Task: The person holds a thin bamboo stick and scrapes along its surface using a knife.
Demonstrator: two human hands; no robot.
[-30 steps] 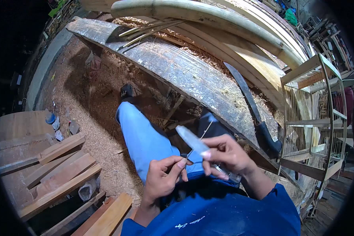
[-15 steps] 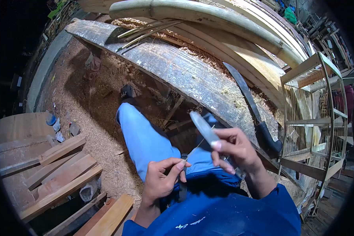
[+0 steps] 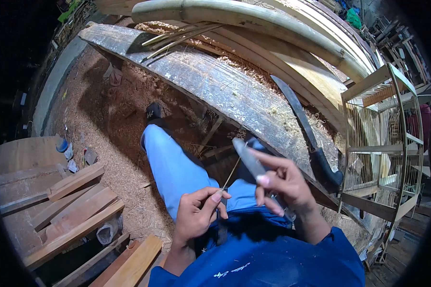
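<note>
My left hand (image 3: 202, 206) is closed, pinching the lower end of a thin bamboo stick (image 3: 232, 173) between thumb and fingers. The stick slants up to the right from my fingertips. My right hand (image 3: 285, 181) is wrapped round a knife (image 3: 249, 159) with a broad pale blade. Its blade points up and left, and its edge lies close to the upper part of the stick; whether they touch I cannot tell. My fingers cover most of the knife's handle, with its end showing below the palm. Both hands are above my lap.
A long worn bench (image 3: 210, 88) crosses ahead, bearing a dark machete (image 3: 299, 117), thin bamboo strips (image 3: 177, 40) and shavings. Behind it lies a thick bamboo pole (image 3: 254, 20). A slatted cage (image 3: 380, 148) stands at right. Wood offcuts (image 3: 76, 182) lie at left.
My right hand and the knife have shifted slightly; the blade has turned a little and looks darker. More of the stick shows between my hands. My left hand has barely moved.
</note>
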